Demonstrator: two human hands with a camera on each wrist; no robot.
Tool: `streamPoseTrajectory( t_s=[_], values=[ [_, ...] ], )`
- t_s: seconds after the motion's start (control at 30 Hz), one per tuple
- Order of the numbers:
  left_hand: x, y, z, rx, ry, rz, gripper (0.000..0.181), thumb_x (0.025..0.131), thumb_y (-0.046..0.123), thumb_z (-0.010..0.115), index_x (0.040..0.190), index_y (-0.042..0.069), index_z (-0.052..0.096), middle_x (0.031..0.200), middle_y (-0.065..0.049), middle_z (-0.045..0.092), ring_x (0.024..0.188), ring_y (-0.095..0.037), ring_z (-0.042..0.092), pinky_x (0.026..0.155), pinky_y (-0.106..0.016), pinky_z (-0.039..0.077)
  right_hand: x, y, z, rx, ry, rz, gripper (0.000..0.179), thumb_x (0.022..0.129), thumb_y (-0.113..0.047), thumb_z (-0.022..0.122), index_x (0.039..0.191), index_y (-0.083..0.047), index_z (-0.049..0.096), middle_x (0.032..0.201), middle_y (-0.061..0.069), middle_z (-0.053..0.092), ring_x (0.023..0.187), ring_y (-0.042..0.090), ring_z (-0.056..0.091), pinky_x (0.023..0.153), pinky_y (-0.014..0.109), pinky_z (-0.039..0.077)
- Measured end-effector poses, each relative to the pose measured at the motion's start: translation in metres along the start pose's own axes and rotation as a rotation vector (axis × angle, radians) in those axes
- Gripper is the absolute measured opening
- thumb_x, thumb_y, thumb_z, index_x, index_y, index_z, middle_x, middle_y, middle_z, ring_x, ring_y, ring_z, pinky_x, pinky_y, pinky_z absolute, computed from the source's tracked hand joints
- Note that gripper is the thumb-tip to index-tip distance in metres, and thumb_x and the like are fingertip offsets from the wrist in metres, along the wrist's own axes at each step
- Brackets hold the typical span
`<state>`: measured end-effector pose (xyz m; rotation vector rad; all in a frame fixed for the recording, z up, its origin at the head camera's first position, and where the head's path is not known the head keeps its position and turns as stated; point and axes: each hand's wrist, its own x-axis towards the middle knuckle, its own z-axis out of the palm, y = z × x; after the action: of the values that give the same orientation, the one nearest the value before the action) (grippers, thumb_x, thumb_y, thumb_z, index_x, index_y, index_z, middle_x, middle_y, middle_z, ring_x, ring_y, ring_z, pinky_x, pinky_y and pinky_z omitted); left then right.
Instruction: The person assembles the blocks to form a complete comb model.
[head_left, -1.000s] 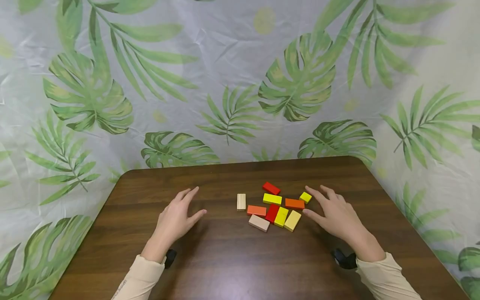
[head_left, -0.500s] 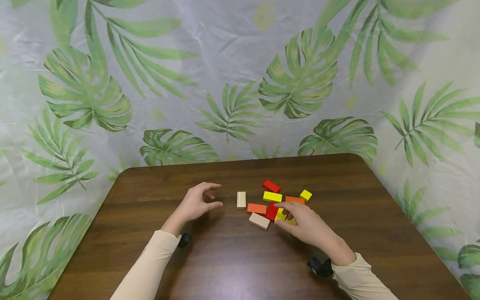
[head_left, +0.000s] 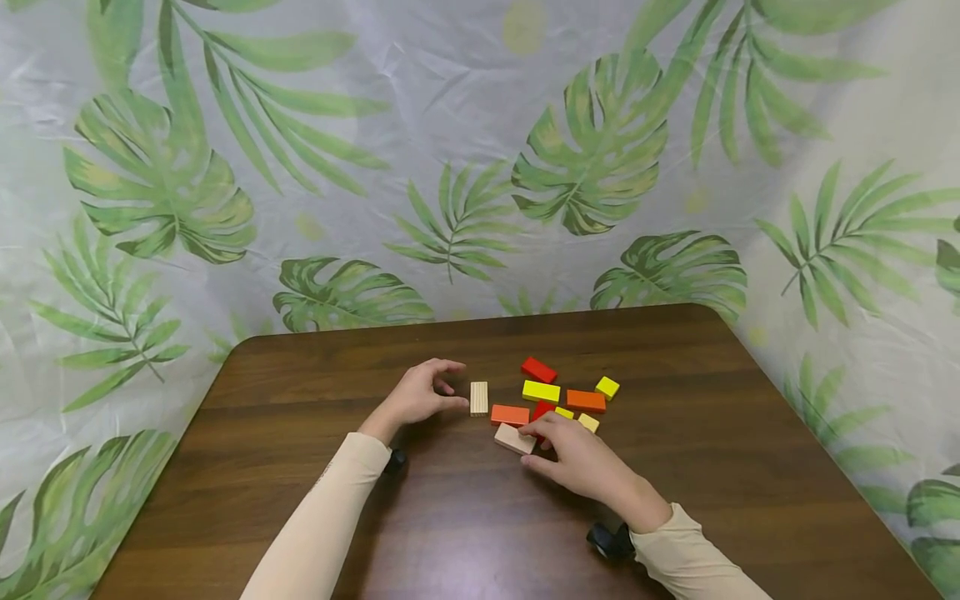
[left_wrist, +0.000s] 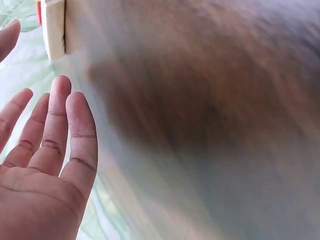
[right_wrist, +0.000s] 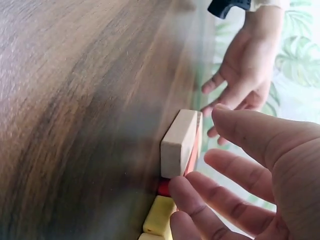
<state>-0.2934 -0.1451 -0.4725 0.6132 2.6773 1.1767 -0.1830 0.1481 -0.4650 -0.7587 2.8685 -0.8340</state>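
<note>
My left hand (head_left: 420,395) is beside a ribbed pale wooden block (head_left: 478,398), fingers parted around its left side. In the left wrist view the relaxed fingers of that hand (left_wrist: 45,185) hold nothing, with a pale block (left_wrist: 55,30) beyond them. My right hand (head_left: 581,458) hovers at the right end of a plain light wooden block (head_left: 513,439). In the right wrist view its thumb and fingers are spread near that block (right_wrist: 177,145), gripping nothing. It partly hides a dark red block (head_left: 542,409), a yellow block (head_left: 564,412) and a pale yellow block (head_left: 588,422).
Around them on the brown wooden table (head_left: 450,533) lie a coral block (head_left: 510,415), a bright yellow block (head_left: 542,392), an orange block (head_left: 586,401), a red block (head_left: 539,369) and a small yellow cube (head_left: 607,387). A leaf-patterned cloth (head_left: 450,125) hangs behind.
Both hands have moved inward: the left one rightward to the ribbed block, the right one leftward over the blocks to the light wooden block. The blocks appear to lie as before.
</note>
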Motion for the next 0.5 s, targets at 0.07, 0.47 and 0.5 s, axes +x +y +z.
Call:
streamPoseTrajectory(
  t_s=[0.07, 0.47, 0.5],
  values=[
    [0.003, -0.001, 0.003, 0.000, -0.006, -0.003, 0.064, 0.089, 0.024, 0.091, 0.146, 0.008, 0.066, 0.146, -0.013, 0.065, 0.099, -0.015, 0.073, 0.083, -0.032, 0.058, 0.002, 0.000, 0.002, 0.001, 0.004, 0.002, 0.037, 0.095, -0.023, 0.084, 0.127, -0.005, 0.076, 0.113, 0.005, 0.071, 0.095, 0.019, 0.068, 0.084, 0.030, 0.059],
    [0.011, -0.003, 0.011, 0.050, -0.025, -0.004, 0.063, 0.087, 0.027, 0.092, 0.143, 0.009, 0.069, 0.137, -0.009, 0.069, 0.093, -0.012, 0.065, 0.084, -0.032, 0.053, 0.007, 0.000, 0.007, -0.024, 0.008, -0.042, 0.036, 0.093, -0.022, 0.086, 0.123, -0.004, 0.078, 0.105, 0.004, 0.068, 0.089, 0.016, 0.064, 0.078, 0.025, 0.055],
    [0.011, -0.003, 0.012, 0.055, -0.030, -0.005, 0.064, 0.087, 0.028, 0.092, 0.143, 0.010, 0.069, 0.136, -0.009, 0.069, 0.093, -0.012, 0.064, 0.085, -0.032, 0.053, 0.007, 0.001, 0.007, -0.026, 0.010, -0.042, 0.036, 0.092, -0.022, 0.087, 0.123, -0.004, 0.078, 0.105, 0.003, 0.068, 0.088, 0.015, 0.064, 0.078, 0.025, 0.055]
  ],
)
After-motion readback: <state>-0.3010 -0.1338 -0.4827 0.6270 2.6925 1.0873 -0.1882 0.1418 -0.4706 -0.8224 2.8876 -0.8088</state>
